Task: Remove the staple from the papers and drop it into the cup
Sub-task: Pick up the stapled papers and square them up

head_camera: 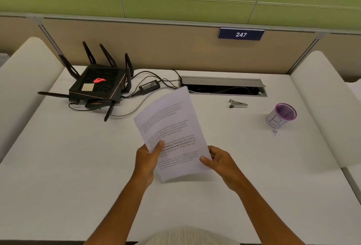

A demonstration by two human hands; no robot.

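With the papers [172, 133] pinched at their near edge by both hands [145, 159], left and right [220, 159], the stapled corner should be found before the remover [238, 104] is fetched.

The papers [172, 133] are held above the middle of the table [78, 176], gripped at their near end between the left hand [147, 159] and the right hand [221, 159]. A router [97, 86] is set at the far left, with a power adapter [149, 87] just to its right. Behind the papers, a cable tray [224, 86] is sunk into the table. A staple remover [238, 104] lies just before the tray, and a cup [280, 115] stands further right.
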